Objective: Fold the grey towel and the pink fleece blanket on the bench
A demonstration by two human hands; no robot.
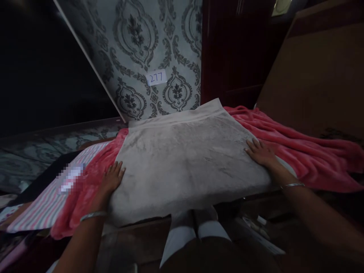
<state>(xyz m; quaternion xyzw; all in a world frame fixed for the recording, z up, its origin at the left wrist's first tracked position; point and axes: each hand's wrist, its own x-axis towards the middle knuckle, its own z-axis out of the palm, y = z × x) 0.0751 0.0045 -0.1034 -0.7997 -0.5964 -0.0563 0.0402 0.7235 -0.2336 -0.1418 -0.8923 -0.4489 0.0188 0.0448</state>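
A grey towel (184, 159) lies spread out before me, its far edge raised toward the wall and a woven band running across it. My left hand (113, 176) rests flat at the towel's left edge, fingers stretched out. At the right edge, my right hand (260, 151) lies on the cloth with its fingers spread. Neither hand grips anything. Pink plush fabric (284, 140) shows on the right of the towel in loose folds, and more of it lies beside my left hand.
Left of the pink fabric is a striped cloth (48, 204) with a blurred-out patch on it. A patterned wall (176, 49) with a paper label (157, 77) marked 277 stands behind. A large dark screen-like panel (51, 68) is at left, a brown board (318, 76) at right.
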